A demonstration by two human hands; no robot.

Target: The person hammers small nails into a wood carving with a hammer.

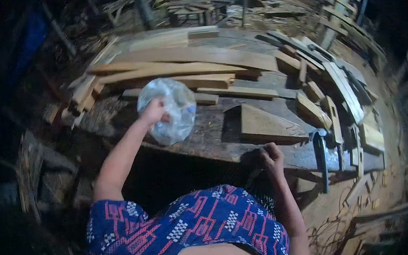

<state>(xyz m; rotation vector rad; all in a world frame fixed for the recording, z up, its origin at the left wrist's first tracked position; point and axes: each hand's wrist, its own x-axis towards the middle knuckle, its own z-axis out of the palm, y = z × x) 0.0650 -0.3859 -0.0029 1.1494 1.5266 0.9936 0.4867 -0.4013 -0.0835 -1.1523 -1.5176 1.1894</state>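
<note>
A crumpled translucent plastic bag (177, 117) is at the left of the workbench (205, 139), near its front edge. The fingers of my left hand (156, 113) are closed on the bag. At the front edge, right of centre, my right hand (272, 159) is curled; whether it holds anything is hidden. A wedge-shaped wooden block (268, 125) lies just beyond my right hand. To the right of that hand is a hammer-like tool (323, 159) with its handle pointing toward me.
Long planks (175, 71) lie across the back of the bench. Cut wood pieces (313, 109) and a long pale bar (344, 90) crowd the right side. More stacked timber (199, 8) stands beyond the bench, and wood scraps lie on the ground at right.
</note>
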